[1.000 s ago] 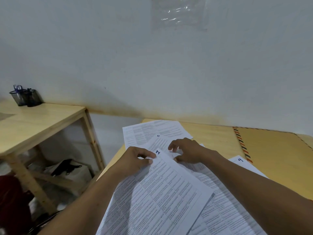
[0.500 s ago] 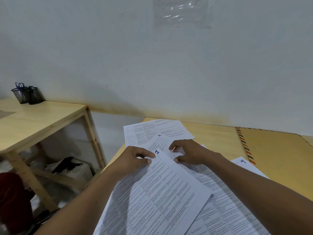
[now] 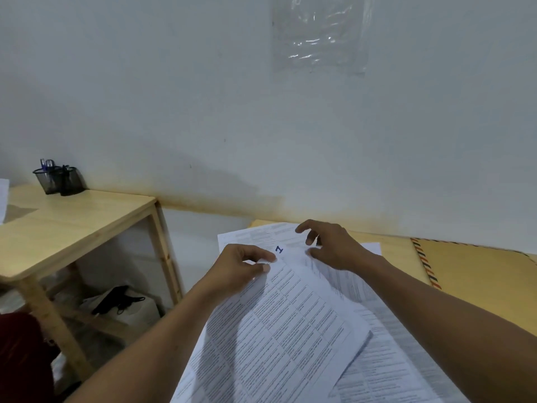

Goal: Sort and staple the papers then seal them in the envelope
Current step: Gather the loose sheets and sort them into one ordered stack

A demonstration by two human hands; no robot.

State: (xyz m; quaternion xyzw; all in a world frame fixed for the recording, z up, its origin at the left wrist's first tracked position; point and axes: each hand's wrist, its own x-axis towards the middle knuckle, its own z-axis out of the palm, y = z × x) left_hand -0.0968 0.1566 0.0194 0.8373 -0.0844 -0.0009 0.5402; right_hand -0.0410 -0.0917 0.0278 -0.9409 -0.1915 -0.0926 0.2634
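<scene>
Several printed white sheets lie fanned on the wooden desk (image 3: 398, 251). My left hand (image 3: 241, 269) pinches the top corner of the sheet marked "1" (image 3: 287, 324), which is lifted and tilted over the others. My right hand (image 3: 331, 245) hovers over the far sheets (image 3: 261, 235) with fingers spread, holding nothing. More sheets (image 3: 386, 359) lie under my right forearm. A large brown envelope (image 3: 476, 274) with a striped airmail border lies flat on the desk at the right. No stapler is visible.
A second wooden table (image 3: 72, 222) stands to the left with a black mesh pen holder (image 3: 59, 180) near the wall. A bag and dark item (image 3: 119, 301) sit on the floor beneath it. A clear plastic sleeve (image 3: 319, 33) hangs on the white wall.
My right hand has lifted off the papers and opened its fingers, moving a little farther away. My left hand has kept its pinch on sheet "1", which now covers the sheet behind it.
</scene>
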